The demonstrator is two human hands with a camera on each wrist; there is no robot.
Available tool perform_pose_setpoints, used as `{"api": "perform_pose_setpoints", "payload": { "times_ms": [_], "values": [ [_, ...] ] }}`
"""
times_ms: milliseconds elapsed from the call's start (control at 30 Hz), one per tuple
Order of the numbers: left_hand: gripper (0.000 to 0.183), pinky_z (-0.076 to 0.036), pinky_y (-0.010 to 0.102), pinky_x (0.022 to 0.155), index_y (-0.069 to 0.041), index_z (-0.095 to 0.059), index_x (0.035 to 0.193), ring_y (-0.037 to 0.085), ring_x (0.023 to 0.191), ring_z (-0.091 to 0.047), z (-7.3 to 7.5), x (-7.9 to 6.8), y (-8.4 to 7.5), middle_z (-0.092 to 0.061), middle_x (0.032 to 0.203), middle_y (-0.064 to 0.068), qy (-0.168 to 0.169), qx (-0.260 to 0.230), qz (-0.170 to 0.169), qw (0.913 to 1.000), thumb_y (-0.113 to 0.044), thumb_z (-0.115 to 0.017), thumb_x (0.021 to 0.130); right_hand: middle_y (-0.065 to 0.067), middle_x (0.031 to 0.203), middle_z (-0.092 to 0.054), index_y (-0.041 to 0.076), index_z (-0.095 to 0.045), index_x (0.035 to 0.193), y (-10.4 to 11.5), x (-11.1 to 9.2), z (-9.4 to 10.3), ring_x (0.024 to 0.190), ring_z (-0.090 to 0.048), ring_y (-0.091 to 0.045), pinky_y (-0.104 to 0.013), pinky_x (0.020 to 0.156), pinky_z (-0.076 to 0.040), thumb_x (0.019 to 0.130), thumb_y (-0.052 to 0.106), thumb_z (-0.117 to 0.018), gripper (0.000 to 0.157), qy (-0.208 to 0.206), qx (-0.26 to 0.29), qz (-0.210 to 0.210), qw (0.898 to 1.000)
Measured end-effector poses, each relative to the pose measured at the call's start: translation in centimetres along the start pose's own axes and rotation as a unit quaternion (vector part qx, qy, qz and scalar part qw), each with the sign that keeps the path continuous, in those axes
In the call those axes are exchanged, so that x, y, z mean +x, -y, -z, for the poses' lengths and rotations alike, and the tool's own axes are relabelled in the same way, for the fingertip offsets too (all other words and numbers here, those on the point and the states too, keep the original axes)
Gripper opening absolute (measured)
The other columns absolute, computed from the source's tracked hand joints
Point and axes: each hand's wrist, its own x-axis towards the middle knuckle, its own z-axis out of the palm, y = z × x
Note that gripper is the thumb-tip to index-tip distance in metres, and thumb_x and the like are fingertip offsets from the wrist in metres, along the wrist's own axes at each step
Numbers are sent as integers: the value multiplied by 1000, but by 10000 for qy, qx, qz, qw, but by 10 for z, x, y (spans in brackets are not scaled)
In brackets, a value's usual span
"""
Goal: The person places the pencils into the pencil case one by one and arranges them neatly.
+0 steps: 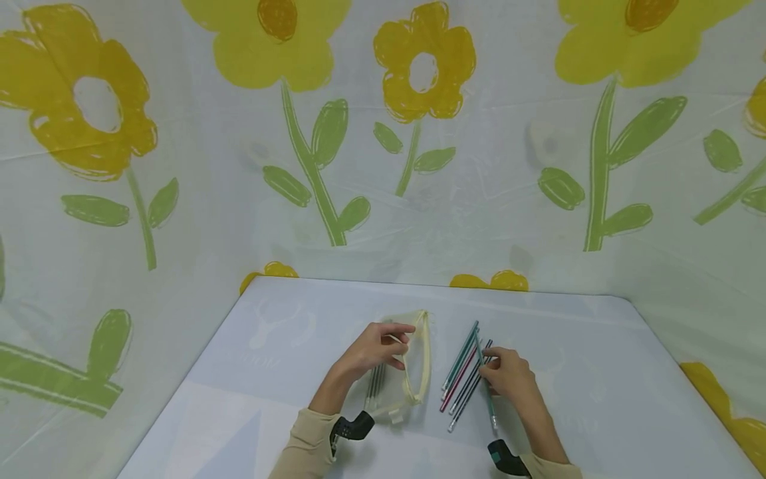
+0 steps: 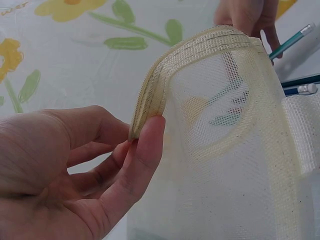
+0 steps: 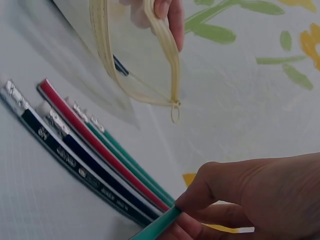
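Note:
My left hand (image 1: 377,347) pinches the zipped edge of a cream mesh pencil pouch (image 2: 220,170), holding its mouth apart. Some pencils (image 1: 375,382) show inside through the mesh. To the right, my right hand (image 1: 512,379) pinches a green pencil (image 1: 493,416) between thumb and fingers, its eraser end toward me. That pencil is over a loose group on the table: a red pencil (image 3: 100,137), dark pencils (image 3: 92,175) with white erasers, and green pencils (image 3: 135,162). The zipper's pull ring (image 3: 175,113) hangs at the pouch's corner.
A white table (image 1: 239,372) bears the pouch and pencils. Behind it and at both sides hangs a pale curtain (image 1: 509,219) printed with yellow flowers and green stems. A black wrist camera (image 1: 355,426) sits on the left wrist and another (image 1: 507,459) on the right.

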Motion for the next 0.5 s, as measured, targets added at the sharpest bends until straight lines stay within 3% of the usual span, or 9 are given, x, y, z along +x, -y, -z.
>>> {"api": "perform_pose_setpoints", "payload": {
  "times_ms": [133,333,500],
  "values": [
    [44,-65,37,70,3,-55,135,31,90,-63,0,1,0,-58,105,12,32,-28,-39,10000,-3,-59,92,-14,87,-67,-6,-60,127,9,0,-6,64,-64,-14,-30,55,-62,88,9,-63,43,55,106,51,9999],
    [43,-65,37,70,2,-56,135,19,84,-62,-1,1,0,-58,105,12,32,-33,22,10000,-4,-60,93,-12,86,-66,-5,-62,124,27,1,-17,61,-61,-14,-27,53,-59,87,8,-64,40,72,350,177,9992],
    [42,-65,38,70,2,-56,135,15,83,-62,-2,1,2,-58,105,12,22,3,17,10000,-5,-60,93,-8,81,-67,-3,-64,123,39,2,-28,56,-60,-13,-34,60,-58,85,8,-65,40,104,366,202,9991]
  ]
}}
